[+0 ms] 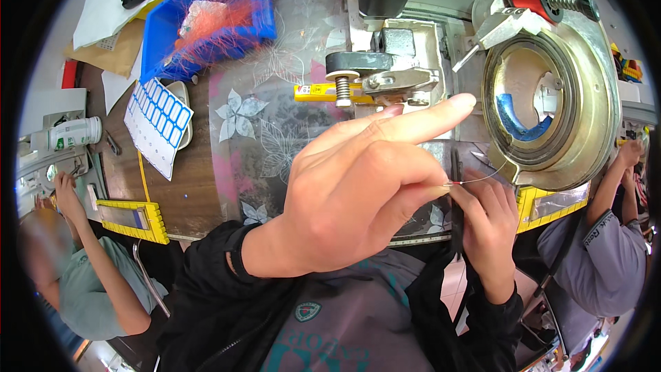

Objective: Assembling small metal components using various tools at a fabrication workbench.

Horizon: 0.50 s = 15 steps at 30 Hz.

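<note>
Gently — guide fine wire [485,178] kink-free, under light tension | located: between left hand [358,196] and metal winding ring [591,107] | left hand: pinching wire | right hand [490,224]: just beside — grasp impossible to tell

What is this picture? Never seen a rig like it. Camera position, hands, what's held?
It's one view from a fisheye camera on someone's head, looking down, so straight edges bend. No robot: the two bare hands in the middle are the wearer's. The left hand pinches a tiny piece with red on it; a thin wire curves from there toward the ring-shaped metal machine. The right hand is just beside; its grip is unclear. A red spool sits above the ring. On the table: a blue bin of red strands.
</note>
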{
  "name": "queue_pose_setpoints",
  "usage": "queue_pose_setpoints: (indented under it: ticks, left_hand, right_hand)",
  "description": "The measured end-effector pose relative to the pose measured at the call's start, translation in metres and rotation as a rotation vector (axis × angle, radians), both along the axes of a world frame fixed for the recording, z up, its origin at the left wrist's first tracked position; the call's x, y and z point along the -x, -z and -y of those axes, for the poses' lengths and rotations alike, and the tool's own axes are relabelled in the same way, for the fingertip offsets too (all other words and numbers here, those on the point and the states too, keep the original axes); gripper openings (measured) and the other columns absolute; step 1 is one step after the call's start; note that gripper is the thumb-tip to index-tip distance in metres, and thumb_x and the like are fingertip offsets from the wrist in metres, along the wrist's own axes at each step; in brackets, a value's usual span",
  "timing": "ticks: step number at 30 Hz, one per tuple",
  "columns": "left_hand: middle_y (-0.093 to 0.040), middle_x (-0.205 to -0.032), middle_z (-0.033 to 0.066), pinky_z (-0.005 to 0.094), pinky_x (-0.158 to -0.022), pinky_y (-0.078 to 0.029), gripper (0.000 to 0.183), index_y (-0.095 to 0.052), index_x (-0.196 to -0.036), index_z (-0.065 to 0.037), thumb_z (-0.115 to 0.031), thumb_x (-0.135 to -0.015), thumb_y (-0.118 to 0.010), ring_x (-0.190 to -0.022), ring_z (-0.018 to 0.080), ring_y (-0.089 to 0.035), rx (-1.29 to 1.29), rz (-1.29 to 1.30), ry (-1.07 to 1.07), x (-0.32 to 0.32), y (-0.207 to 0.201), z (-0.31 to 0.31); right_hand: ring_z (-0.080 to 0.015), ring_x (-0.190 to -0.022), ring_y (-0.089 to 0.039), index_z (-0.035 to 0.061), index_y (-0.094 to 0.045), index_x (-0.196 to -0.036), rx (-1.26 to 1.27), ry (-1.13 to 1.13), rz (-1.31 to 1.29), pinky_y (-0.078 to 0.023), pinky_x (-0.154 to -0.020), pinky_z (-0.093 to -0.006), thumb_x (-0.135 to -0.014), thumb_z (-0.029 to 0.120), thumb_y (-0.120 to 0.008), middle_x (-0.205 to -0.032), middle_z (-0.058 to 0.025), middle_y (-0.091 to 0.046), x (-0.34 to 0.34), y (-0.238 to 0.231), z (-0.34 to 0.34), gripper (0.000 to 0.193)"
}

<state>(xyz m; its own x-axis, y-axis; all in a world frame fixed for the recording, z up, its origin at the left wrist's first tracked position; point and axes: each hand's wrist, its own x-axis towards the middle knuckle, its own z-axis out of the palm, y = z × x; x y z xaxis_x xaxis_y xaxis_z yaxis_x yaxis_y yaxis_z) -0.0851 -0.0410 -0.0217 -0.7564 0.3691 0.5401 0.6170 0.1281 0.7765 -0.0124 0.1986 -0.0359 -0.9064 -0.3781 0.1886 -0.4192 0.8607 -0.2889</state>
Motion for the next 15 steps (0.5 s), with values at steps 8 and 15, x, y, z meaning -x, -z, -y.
queue_pose_setpoints:
  ticks: [8,15]
  left_hand:
    - [-0.073,-0.106,0.0177,0.0385,-0.092,-0.052,0.019,-0.059,-0.097,-0.003,0.002,-0.084,-0.072,-0.104,0.0312,-0.07,0.141,-0.088,-0.073,-0.001,-0.011,0.002]
    - [-0.069,-0.085,0.0083,0.0332,-0.07,-0.049,0.023,-0.061,-0.095,-0.004,0.002,-0.08,-0.076,-0.076,0.0235,-0.064,0.213,-0.17,-0.123,0.002,-0.028,0.005]
  right_hand:
    - [-0.0321,-0.098,-0.06,0.0075,-0.066,-0.121,-0.007,0.113,0.069,-0.047,-0.084,-0.0423,-0.081,-0.003,-0.066,-0.112,-0.0113,-0.065,-0.004,-0.001,-0.008,0.041]
    - [-0.0332,-0.087,-0.058,0.007,-0.066,-0.109,0.097,0.129,-0.086,-0.044,-0.075,-0.0437,-0.075,0.001,-0.074,-0.098,-0.0111,-0.062,0.001,-0.005,-0.016,0.035]
